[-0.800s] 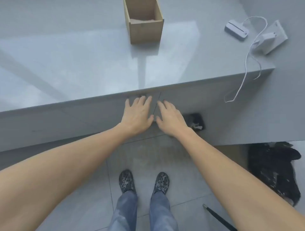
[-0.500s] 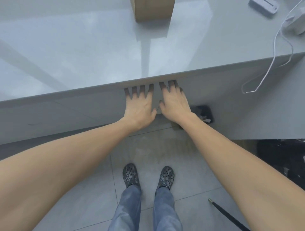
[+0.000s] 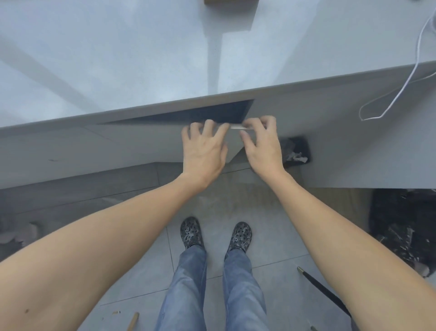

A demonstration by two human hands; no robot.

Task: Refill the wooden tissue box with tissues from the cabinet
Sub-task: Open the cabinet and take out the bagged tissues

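Box (image 3: 231, 2), wooden, shows only as a sliver at the top centre of the frame on the glossy grey counter (image 3: 118, 59); its contents are out of view. Below the counter's front edge, a flat grey door (image 3: 141, 146) stands ajar, leaving a dark wedge-shaped gap whose inside cannot be made out. Left hand (image 3: 204, 151) has fingers curled over the door's top edge, a closed grip on it. Right hand (image 3: 262, 144) pinches the door's pale corner edge. A white cord (image 3: 398, 92) hangs at the right edge. Tiled floor (image 3: 271, 248) below lies open around the shoes (image 3: 191, 232).
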